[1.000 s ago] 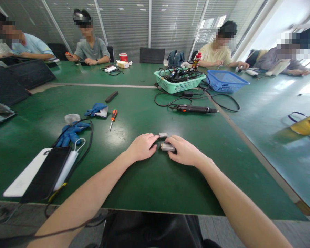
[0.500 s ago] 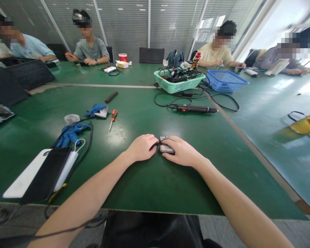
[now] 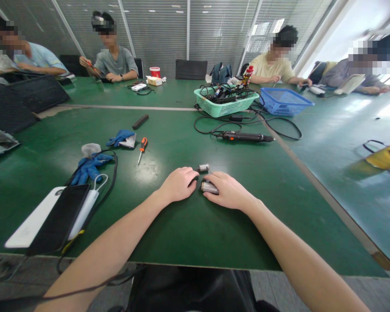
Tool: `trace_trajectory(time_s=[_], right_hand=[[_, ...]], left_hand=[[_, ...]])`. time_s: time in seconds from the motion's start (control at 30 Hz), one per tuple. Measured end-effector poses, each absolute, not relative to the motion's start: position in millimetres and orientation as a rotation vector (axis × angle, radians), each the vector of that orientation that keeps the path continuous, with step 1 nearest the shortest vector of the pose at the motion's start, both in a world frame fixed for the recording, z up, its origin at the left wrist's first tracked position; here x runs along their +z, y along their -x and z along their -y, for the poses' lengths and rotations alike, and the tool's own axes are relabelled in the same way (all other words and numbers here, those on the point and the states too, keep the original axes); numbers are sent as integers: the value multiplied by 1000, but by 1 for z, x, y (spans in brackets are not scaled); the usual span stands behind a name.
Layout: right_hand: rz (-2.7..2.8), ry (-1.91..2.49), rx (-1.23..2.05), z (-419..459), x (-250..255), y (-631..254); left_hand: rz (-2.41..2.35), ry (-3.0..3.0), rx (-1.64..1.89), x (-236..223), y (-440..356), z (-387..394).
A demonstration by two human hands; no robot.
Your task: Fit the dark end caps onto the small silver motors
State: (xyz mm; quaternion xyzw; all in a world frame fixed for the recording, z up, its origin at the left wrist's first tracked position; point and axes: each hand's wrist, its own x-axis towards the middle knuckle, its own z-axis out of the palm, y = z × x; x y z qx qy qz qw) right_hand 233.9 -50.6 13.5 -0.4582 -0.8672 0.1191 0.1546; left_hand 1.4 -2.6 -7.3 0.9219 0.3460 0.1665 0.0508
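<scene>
My left hand (image 3: 180,183) rests low over the green table with its fingers curled round a dark piece (image 3: 193,179), mostly hidden under them. My right hand (image 3: 228,190) is closed over a silver metal cylinder (image 3: 209,187) with a brass-coloured end; its far part is covered by the fingers. Just beyond the fingertips lies a small silver motor-like cylinder (image 3: 203,167), its dark end pointing toward my left hand. Whether it joins the dark piece I cannot tell. A narrow gap separates the two hands.
An orange-handled screwdriver (image 3: 143,146), blue gloves (image 3: 90,168) and a dark bar (image 3: 140,121) lie left. A black phone (image 3: 60,219) lies near the front edge. Beyond my right hand are a corded electric screwdriver (image 3: 247,137), a green basket (image 3: 225,108) and a blue basket (image 3: 286,108). Several people sit around.
The small silver cylinder has moved away from me and slightly left, out from beside my right fingers. My right hand stays on the larger cylinder; my left hand has barely moved.
</scene>
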Motion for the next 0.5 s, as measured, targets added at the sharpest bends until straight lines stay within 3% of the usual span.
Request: trace_trajectory(time_s=[0.5], right_hand=[[2387, 1228, 325, 48, 5, -233]], left_hand=[[-923, -2828, 495, -4, -1, 5]])
